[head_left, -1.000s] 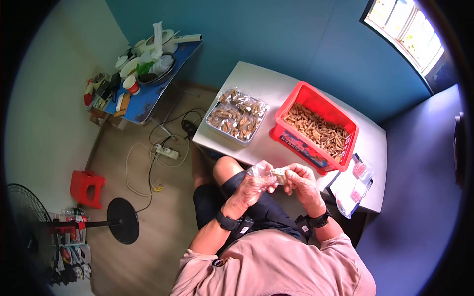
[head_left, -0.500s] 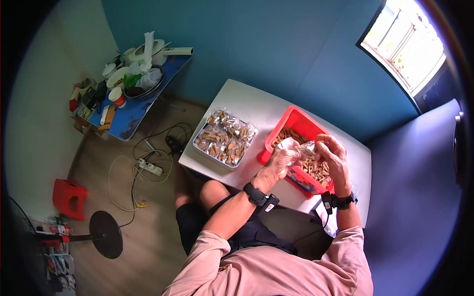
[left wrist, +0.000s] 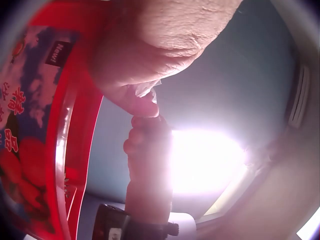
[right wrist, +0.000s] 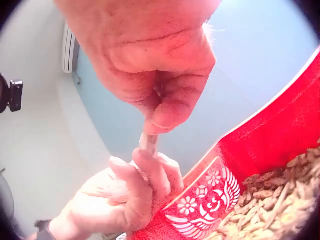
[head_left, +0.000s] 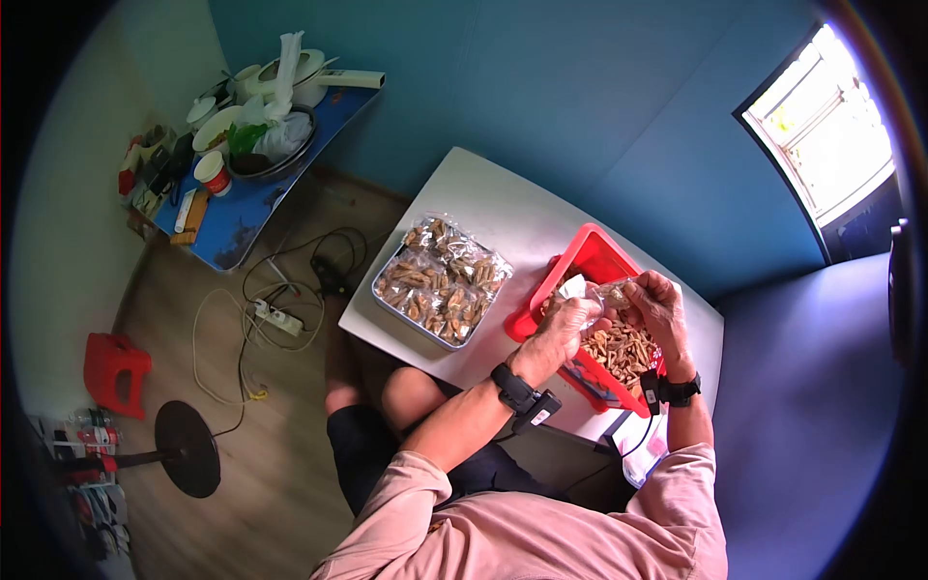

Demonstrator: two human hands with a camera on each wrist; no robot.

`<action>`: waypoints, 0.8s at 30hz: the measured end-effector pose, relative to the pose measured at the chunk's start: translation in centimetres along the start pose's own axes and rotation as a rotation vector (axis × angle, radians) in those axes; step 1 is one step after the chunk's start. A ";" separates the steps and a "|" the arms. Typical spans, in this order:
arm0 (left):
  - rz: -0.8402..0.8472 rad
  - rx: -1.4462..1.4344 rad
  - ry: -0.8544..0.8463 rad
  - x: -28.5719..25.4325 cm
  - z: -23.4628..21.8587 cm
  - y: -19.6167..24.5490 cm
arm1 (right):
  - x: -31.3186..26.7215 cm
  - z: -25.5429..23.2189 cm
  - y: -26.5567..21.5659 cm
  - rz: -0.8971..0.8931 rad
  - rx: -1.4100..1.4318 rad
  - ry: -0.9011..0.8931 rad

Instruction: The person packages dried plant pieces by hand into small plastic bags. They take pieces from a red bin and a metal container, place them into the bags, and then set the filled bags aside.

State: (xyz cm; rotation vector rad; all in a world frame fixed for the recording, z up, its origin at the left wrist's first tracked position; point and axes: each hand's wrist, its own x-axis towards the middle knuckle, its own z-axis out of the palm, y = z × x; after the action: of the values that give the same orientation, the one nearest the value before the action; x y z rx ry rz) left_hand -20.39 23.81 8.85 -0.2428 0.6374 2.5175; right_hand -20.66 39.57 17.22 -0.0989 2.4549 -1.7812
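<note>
Over the red plastic bin [head_left: 607,244], both hands are raised close together with a small clear plastic bag [head_left: 611,294] between them. My left hand [head_left: 564,331] pinches one side of the bag, and a white bit of it shows above the thumb. The right hand [head_left: 661,307] pinches the other side between thumb and fingers. In the right wrist view a thin twisted stretch of the bag [right wrist: 148,142] runs from the right fingertips to the left fingers. Brown dried stick-like pieces [head_left: 621,354] lie in the bin below the hands.
Left of the bin on the white table [head_left: 483,184] stands a metal tray [head_left: 398,304] of filled clear bags. Behind the right forearm lie flat plastic packets [head_left: 642,462]. A cluttered blue table [head_left: 228,246], cables and a power strip [head_left: 280,319] are to the left.
Both hands have moved forward from above the lap to over the red bin, carrying the plastic bag. Over the last half second they stay there, still pinching it.
</note>
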 end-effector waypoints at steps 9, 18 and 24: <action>0.103 -0.104 -0.093 -4.6 -0.2 0.8 | 2.3 -0.9 -0.5 0.059 -0.275 0.056; 0.043 -0.020 0.040 -17.3 -10.1 1.5 | 2.8 1.4 3.7 -0.355 -0.984 -0.061; 0.203 -0.087 0.054 -22.5 -12.5 1.8 | 4.1 1.8 5.1 -0.497 -1.097 -0.103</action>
State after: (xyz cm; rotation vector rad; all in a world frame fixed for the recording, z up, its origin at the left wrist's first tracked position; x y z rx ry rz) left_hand -1.80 6.27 5.17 -0.2910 0.6009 2.7460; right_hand -24.47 38.94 11.62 -0.8930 3.1488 -0.2522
